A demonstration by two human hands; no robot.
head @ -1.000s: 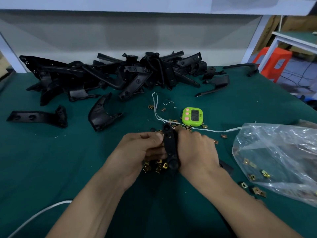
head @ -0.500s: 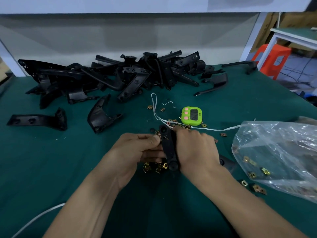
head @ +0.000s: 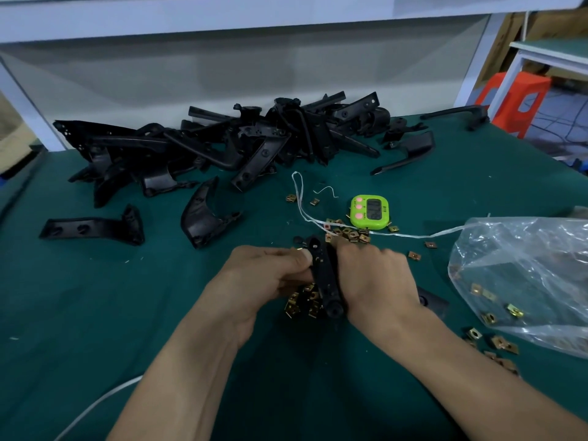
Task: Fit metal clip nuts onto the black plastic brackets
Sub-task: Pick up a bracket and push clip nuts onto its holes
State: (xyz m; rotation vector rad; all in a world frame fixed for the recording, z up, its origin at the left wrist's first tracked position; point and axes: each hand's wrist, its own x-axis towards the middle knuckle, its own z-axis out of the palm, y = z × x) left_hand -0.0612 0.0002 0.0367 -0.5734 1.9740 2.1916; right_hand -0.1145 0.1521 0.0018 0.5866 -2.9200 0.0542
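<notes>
While the right hand (head: 375,278) is curled firmly round the shaft of one black plastic bracket (head: 324,275), held upright just above the bench (head: 95,297) at its centre, the left hand (head: 267,275) pinches a clip nut (head: 299,249) between thumb and forefinger against the bracket's upper end; only a brass glint of it shows. The bracket looks stiff, light and matte, so it is best gripped mid-shaft, as here, leaving the end tab free. The clip nut is small, springy sheet metal, probably sharp-edged and quick to skate off a fingertip, so it is best held by its flat faces and pushed on squarely. By count: one bracket in hand, two lying singly at 9 o'clock, the flat one (head: 92,226) and the curved one (head: 203,214), and two more off at 2 o'clock; the heap of brackets (head: 222,144) at 11 o'clock is too tangled to count. Loose clip nuts lie in three scatters: under the hands (head: 302,303), by the one green timer (head: 370,211) at 1 o'clock, and at 4 o'clock in and beside the single clear plastic bag (head: 525,275). They number dozens, too small to tally exactly. One white string (head: 300,202) loops past the timer.
</notes>
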